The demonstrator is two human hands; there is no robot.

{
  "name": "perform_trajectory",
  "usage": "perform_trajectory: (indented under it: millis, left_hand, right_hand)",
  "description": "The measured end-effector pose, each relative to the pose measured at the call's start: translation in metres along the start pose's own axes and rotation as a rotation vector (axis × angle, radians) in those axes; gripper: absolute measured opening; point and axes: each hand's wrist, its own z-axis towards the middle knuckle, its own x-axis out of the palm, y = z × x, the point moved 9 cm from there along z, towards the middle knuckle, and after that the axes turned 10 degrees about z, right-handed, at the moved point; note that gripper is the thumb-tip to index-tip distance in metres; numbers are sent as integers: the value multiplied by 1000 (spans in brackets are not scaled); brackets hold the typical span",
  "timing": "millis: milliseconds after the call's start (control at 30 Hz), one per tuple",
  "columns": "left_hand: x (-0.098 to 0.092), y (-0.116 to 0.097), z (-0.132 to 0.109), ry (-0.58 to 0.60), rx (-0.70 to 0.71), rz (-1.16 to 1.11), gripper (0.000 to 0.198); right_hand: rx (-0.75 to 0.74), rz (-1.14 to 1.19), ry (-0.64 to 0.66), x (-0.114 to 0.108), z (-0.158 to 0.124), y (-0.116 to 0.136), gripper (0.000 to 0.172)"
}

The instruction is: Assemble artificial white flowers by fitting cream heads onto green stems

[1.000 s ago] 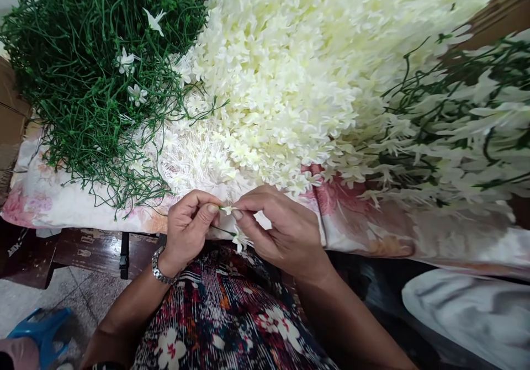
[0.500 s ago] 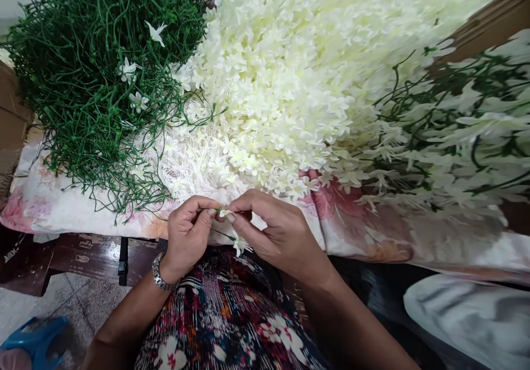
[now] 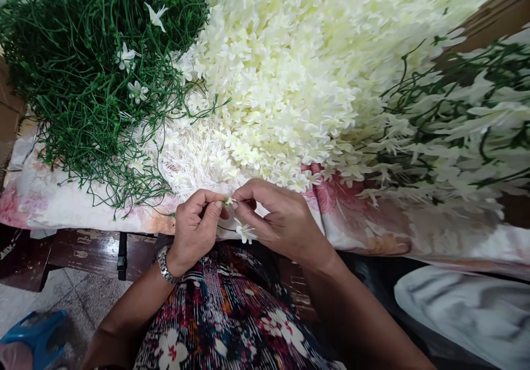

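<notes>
My left hand (image 3: pixel 199 223), with a metal watch at the wrist, pinches a green artificial flower stem between thumb and forefinger. Facing it, my right hand (image 3: pixel 281 218) is closed in a pinch on a small white artificial flower (image 3: pixel 229 200) at the stem's tip. The fingertips almost meet, so part of the flower is hidden. Just below them hangs another white flower (image 3: pixel 245 232) with thin stamens, on a thin stem from my left hand. Beyond my hands lie white stamen bunches (image 3: pixel 190 157) and a heap of cream-white petals (image 3: pixel 281 88).
A mound of green plastic stems (image 3: pixel 95 72) stands at the left, a few white flowers on it. Assembled white flowers with stems (image 3: pixel 447 132) lie at the right. Everything rests on a floral cloth (image 3: pixel 103 215). A blue stool (image 3: pixel 35 337) is on the floor, lower left.
Both hands have shifted slightly up and to the right in the view, still pinching. The small white flower between the fingertips and the hanging flower have moved with them.
</notes>
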Motion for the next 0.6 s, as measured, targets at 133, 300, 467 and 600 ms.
perform_trajectory:
  millis: [133, 300, 467, 600]
  left_hand:
    - [-2, 0, 1, -49, 42, 34, 13]
    - [-3, 2, 3, -91, 63, 74, 12]
    - [-2, 2, 4, -81, 73, 71, 13]
    - [0, 3, 4, -46, 79, 73, 12]
  right_hand:
    - [-18, -16, -15, 1, -1, -1, 8]
    - [-29, -47, -3, 5, -2, -2, 8]
    - [-49, -75, -15, 7, -1, 0, 8]
    - [-45, -112, 16, 9, -1, -1, 6]
